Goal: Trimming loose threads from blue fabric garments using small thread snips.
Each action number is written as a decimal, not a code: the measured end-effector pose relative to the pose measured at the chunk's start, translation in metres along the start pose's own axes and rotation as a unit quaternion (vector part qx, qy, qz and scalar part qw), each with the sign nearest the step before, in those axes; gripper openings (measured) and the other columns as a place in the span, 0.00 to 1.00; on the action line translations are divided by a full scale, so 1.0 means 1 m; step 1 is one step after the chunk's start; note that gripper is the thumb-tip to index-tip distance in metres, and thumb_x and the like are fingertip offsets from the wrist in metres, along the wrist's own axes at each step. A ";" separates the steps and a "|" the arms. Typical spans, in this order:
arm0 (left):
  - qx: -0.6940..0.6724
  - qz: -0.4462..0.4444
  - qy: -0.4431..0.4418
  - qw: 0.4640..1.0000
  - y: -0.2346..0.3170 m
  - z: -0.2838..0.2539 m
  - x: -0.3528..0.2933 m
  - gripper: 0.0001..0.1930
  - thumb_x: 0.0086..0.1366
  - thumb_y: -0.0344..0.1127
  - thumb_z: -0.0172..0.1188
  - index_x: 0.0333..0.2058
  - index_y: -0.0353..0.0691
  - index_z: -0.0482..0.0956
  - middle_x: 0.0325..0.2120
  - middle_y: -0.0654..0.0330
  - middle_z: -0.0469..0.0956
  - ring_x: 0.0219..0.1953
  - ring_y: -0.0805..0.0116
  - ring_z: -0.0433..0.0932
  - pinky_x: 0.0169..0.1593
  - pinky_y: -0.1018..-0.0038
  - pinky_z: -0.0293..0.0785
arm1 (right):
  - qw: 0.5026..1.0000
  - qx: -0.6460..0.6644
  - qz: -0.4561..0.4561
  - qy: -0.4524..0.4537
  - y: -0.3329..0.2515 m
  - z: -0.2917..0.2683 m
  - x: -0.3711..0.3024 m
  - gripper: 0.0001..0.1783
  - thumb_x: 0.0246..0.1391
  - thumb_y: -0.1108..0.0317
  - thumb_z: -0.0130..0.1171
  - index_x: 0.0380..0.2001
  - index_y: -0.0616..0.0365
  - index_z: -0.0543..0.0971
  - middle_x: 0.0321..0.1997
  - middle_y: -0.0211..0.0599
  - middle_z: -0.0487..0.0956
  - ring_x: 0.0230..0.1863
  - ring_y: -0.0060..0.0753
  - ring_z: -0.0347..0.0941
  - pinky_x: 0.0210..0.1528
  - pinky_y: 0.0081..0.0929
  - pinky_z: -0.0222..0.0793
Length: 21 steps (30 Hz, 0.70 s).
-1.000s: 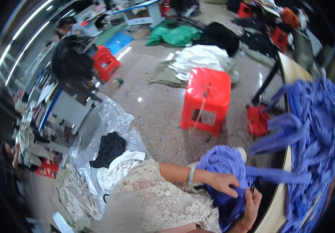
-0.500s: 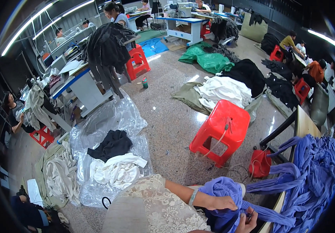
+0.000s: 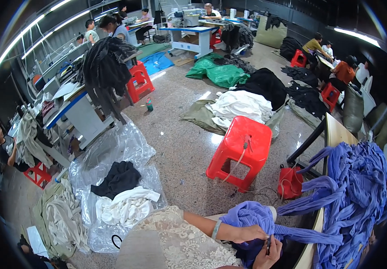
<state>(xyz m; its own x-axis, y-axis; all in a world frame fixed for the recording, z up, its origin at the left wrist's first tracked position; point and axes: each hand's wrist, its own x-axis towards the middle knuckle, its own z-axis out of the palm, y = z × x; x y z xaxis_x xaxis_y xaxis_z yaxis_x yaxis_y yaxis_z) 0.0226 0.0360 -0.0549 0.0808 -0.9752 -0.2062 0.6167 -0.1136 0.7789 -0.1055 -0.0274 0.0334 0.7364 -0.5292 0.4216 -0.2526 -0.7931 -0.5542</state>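
My left hand (image 3: 252,233), with a pale bangle at the wrist, is closed on the edge of a purple ribbed knit garment (image 3: 249,214) bunched in front of me. Just below it, my right hand (image 3: 267,254) is closed around a small dark object (image 3: 269,243), too small to make out, held against the fabric. The fingertips of both hands nearly meet. From the bunched garment a long purple strip (image 3: 310,235) runs right to a heap of purple garments (image 3: 357,188) on a wooden-topped table (image 3: 345,130).
A red stool (image 3: 243,143) with a cord over it stands ahead, beside a small red bag (image 3: 291,183). White garments (image 3: 128,207) and a black garment (image 3: 118,178) lie on clear plastic at left. More cloth piles (image 3: 243,105) cover the floor farther off. Several people sit at sewing tables.
The view has shifted, so the room sits further left and the purple heap shows more. My right hand has turned and closed, and a small dark object now shows between its fingers.
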 end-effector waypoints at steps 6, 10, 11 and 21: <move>-0.012 -0.011 0.008 1.000 0.011 0.014 -0.006 0.15 0.67 0.44 0.54 0.36 0.36 0.80 0.31 0.74 0.74 0.37 0.86 0.66 0.40 0.82 0.61 | 0.995 0.029 0.029 0.093 0.001 -0.001 -0.009 0.11 0.48 0.77 0.57 0.37 0.59 0.81 0.36 0.44 0.78 0.35 0.45 0.76 0.39 0.35 0.72; -0.002 -0.003 0.007 1.000 -0.007 0.007 0.006 0.13 0.66 0.41 0.53 0.38 0.38 0.80 0.32 0.72 0.75 0.34 0.85 0.67 0.36 0.82 0.62 | 0.996 -0.011 -0.009 0.086 0.004 -0.002 -0.010 0.12 0.48 0.76 0.56 0.38 0.58 0.81 0.36 0.43 0.78 0.35 0.46 0.76 0.39 0.34 0.73; -0.001 -0.005 0.005 1.000 -0.006 0.008 0.007 0.13 0.66 0.41 0.53 0.38 0.38 0.80 0.32 0.72 0.75 0.34 0.85 0.67 0.36 0.82 0.62 | 0.997 -0.021 -0.002 0.078 0.005 -0.003 -0.010 0.12 0.49 0.76 0.55 0.38 0.57 0.81 0.36 0.43 0.78 0.36 0.46 0.76 0.39 0.35 0.73; -0.043 -0.034 0.017 0.998 -0.010 0.010 0.015 0.11 0.65 0.41 0.54 0.34 0.40 0.80 0.28 0.75 0.73 0.30 0.86 0.65 0.32 0.83 0.61 | 0.994 -0.032 0.029 0.100 0.017 -0.001 -0.009 0.14 0.46 0.77 0.53 0.37 0.56 0.80 0.37 0.41 0.77 0.37 0.48 0.75 0.39 0.36 0.72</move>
<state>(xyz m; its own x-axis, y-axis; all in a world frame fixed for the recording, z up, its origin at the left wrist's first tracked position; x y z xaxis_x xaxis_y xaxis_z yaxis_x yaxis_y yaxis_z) 0.0096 0.0203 -0.0599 0.0613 -0.9587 -0.2776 0.6870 -0.1613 0.7085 -0.1166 -0.0366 0.0211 0.5811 -0.6188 0.5286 -0.3356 -0.7739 -0.5371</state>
